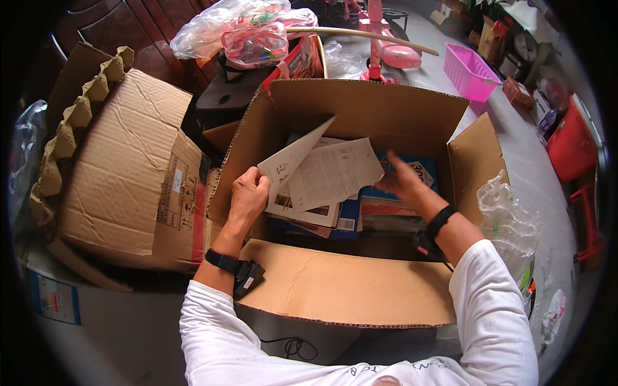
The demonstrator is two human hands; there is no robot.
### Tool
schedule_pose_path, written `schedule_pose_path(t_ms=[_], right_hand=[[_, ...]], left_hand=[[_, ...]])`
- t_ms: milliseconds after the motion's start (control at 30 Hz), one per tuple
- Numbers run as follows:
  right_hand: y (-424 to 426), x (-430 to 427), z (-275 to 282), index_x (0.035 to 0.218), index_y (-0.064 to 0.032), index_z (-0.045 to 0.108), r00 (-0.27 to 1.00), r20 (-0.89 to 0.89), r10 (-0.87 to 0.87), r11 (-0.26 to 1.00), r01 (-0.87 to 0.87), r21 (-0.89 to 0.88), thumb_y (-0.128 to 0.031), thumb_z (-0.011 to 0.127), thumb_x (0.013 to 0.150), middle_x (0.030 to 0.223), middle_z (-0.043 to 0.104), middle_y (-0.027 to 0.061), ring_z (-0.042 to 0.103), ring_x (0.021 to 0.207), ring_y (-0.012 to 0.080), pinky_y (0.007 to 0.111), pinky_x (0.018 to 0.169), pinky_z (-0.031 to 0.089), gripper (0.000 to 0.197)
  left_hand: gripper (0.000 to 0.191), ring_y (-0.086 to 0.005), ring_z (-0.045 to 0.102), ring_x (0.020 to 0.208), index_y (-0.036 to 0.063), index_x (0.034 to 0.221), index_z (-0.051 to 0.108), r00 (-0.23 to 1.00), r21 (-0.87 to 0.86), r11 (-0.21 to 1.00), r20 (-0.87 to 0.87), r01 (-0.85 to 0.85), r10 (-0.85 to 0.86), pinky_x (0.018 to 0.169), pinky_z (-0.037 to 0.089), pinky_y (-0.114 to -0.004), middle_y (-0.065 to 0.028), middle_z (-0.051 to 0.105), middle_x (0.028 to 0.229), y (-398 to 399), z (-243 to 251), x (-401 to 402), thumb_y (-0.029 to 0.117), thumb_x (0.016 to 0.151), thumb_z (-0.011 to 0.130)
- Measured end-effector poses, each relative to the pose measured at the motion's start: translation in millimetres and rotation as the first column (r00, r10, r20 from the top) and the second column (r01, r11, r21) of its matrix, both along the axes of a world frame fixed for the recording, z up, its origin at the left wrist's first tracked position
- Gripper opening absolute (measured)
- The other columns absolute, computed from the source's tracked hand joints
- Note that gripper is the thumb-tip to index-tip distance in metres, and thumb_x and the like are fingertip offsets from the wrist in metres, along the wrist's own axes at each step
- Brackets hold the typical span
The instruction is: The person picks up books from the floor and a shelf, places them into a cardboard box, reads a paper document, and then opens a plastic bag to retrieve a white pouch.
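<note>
My left hand (248,193) grips the lower left corner of a raised white booklet (294,157), whose page or cover stands tilted up. Beside it a loose-looking printed sheet (333,173) lies at a slant; whether it is joined to the booklet, I cannot tell. My right hand (400,181) is blurred, fingers apart, at the sheet's right edge, with no clear grip on it. Both hands are inside an open cardboard box (367,108). Under the papers lie stacked books, among them a blue book (350,217) and another blue-covered book (427,169), partly hidden by my right hand.
Box flaps spread outward, the front flap (347,284) towards me. Left stands a closed-looking carton (125,169) with an egg tray (72,120) along its side. A wooden stick (367,34), a pink basket (469,72) and a pink scooter (374,48) are beyond. Clear plastic (509,217) hangs right.
</note>
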State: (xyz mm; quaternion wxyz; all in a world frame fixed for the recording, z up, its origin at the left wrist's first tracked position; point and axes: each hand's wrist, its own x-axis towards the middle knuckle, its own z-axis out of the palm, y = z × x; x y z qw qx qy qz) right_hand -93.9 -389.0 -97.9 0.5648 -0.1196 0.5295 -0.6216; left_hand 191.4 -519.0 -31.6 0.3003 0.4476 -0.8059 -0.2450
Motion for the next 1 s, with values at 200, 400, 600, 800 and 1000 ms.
schedule_pose_path(t_ms=[200,400,600,800,1000], right_hand=[[-7.7,56.7,-15.0,0.107,-0.0088,0.041,0.984,0.085,0.156,0.982,-0.164,0.098,-0.027,0.049,0.080,0.095,0.051,0.0081,0.048,0.085,0.0166,0.030,0.069,0.043,0.034],[-12.8,54.3,1.5,0.097,-0.0096,0.045,0.995,-0.051,0.082,0.972,-0.069,0.224,-0.021,0.040,0.081,0.090,0.052,0.0044,0.047,0.084,0.0151,0.031,0.068,0.039,0.020],[-7.6,29.7,9.6,0.095,-0.0047,0.043,0.970,-0.176,0.166,0.971,-0.129,0.203,-0.018,0.038,0.078,0.062,0.046,0.0033,0.047,0.052,0.0094,0.022,0.044,0.039,0.022],[-24.4,45.9,-7.3,0.094,-0.0027,0.043,0.838,-0.425,0.342,0.933,-0.356,0.050,-0.017,0.039,0.079,0.071,0.050,0.0049,0.051,0.056,0.0098,0.021,0.047,0.042,0.021],[-37.6,56.3,-24.1,0.101,0.0017,0.040,0.986,-0.159,0.042,0.986,-0.067,-0.151,-0.016,0.045,0.079,0.086,0.052,0.0113,0.055,0.066,0.0172,0.025,0.056,0.046,0.028]], left_hand=[[0.017,-0.0312,0.053,0.056,-0.0030,0.066,0.047,1.000,0.018,1.000,0.001,0.013,-0.013,0.053,0.042,-0.036,-0.0197,0.052,0.061,0.9,-2.6,2.3,0.013,0.069,0.044],[0.016,-0.0311,0.053,0.056,-0.0034,0.066,0.047,1.000,-0.008,1.000,-0.020,0.019,-0.020,0.052,0.042,-0.036,-0.0194,0.052,0.061,3.4,-4.2,2.9,0.012,0.070,0.044],[0.015,-0.0312,0.052,0.056,-0.0034,0.065,0.045,0.998,-0.031,0.999,-0.057,-0.018,0.016,0.053,0.042,-0.036,-0.0190,0.051,0.061,5.7,0.5,3.6,0.010,0.070,0.044],[0.017,-0.0308,0.049,0.053,-0.0034,0.063,0.041,0.989,-0.073,0.996,-0.147,-0.043,0.032,0.052,0.040,-0.036,-0.0187,0.048,0.059,3.2,-5.5,3.7,0.011,0.071,0.044],[0.016,-0.0278,0.046,0.050,-0.0025,0.062,0.039,0.979,-0.058,0.998,-0.204,-0.004,-0.008,0.049,0.039,-0.035,-0.0169,0.046,0.056,7.9,-5.7,2.3,0.010,0.071,0.045]])
